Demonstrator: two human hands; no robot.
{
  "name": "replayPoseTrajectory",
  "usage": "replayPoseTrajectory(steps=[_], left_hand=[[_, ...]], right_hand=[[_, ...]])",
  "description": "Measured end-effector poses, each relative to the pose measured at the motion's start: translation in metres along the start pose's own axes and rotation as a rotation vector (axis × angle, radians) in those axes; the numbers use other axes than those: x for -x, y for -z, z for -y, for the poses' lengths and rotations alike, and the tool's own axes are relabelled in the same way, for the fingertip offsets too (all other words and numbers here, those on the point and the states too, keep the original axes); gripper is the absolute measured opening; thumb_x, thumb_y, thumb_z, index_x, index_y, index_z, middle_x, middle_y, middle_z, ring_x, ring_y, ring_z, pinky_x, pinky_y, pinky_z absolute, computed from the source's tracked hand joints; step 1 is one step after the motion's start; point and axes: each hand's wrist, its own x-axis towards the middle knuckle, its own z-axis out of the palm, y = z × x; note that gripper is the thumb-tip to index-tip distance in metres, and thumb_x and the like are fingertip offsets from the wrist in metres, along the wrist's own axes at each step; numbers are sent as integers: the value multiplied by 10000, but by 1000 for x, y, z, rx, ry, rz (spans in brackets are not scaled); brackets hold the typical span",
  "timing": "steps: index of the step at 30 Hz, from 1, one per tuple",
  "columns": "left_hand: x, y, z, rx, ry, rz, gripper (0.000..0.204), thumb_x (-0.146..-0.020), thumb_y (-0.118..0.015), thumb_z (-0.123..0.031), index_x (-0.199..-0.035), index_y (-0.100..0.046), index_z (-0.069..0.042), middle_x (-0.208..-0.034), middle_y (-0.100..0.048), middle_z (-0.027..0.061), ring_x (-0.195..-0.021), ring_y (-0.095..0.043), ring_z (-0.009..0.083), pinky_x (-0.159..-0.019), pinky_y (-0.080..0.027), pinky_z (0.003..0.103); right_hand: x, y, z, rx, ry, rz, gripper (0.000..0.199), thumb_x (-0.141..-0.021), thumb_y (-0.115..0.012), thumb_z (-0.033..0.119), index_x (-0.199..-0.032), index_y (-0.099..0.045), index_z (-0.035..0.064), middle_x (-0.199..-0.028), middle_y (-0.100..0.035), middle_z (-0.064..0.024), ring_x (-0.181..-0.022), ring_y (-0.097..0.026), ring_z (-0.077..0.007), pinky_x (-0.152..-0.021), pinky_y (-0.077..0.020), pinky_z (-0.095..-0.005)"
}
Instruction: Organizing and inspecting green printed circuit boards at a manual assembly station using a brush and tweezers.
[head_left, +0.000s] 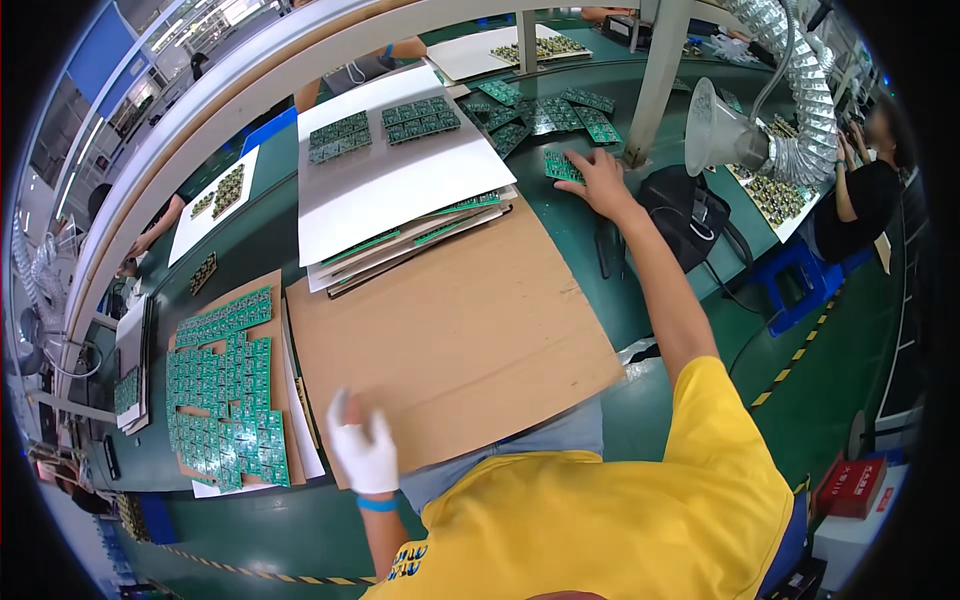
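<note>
Reaching far forward, we lay our bare right hand (597, 180) on a small green rectangular circuit board (560, 167) lying flat on the green workbench (570, 245) — fingers spread, resting on it rather than clamped. The board sits just left of the fingertips, long axis roughly across. Our white-gloved left hand (362, 447) rests well behind on the brown cardboard sheet (460, 330), fingers loosely apart, holding nothing.

We see a matt brown cardboard sheet (460, 330), smooth and plain, under our left hand (365, 450), which wears a white cloth glove. Our bare right hand (598, 180) rests on a green circuit board (562, 166) with a slight gloss. The white paper sheet (390, 185) looks smooth. The ribbed duct hose (805, 80) shines like metal foil. The table (570, 235) is matt green.
</note>
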Motion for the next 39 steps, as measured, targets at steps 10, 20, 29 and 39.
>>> replayPoseTrajectory(steps=[10, 20, 29, 39], left_hand=[[-25, -65, -56, 53, -161, 307, 857, -692, -856, -86, -1445, -454, 0, -1396, -538, 205, -1330, -497, 375, -1129, -410, 466], [-38, -30, -20, -399, -221, 473, 810, -658, -888, -119, -1367, -520, 18, -1338, -548, 209, -1171, -556, 388, -1006, -460, 470], [-67, -15, 24, -515, 14, 38, 713, -724, -838, -102, -1354, -530, 25, -1300, -543, 194, -1203, -538, 369, -1052, -436, 448], [-66, -16, 35, -522, -12, 20, 688, -744, -818, -108, -1357, -534, 20, -1316, -525, 185, -1217, -521, 355, -1076, -420, 442]], right_hand=[[135, 40, 234, -510, 699, 229, 698, -716, -848, 454, -1258, -639, 67, -1175, -586, -187, -1143, -553, -399, -1019, -425, -512], [-2, 76, 138, -1394, -4, 266, 197, -983, -641, 181, -1013, -711, -1, -888, -737, -88, -705, -711, -191, -707, -563, -311], [-241, -119, 73, -607, -345, 215, 634, -858, -723, 553, -1099, -668, -31, -1016, -726, -224, -960, -720, -283, -826, -550, -391], [-251, -147, 79, -851, -382, 297, 530, -820, -767, 443, -1003, -679, -47, -956, -723, -229, -787, -717, -316, -650, -570, -413]])
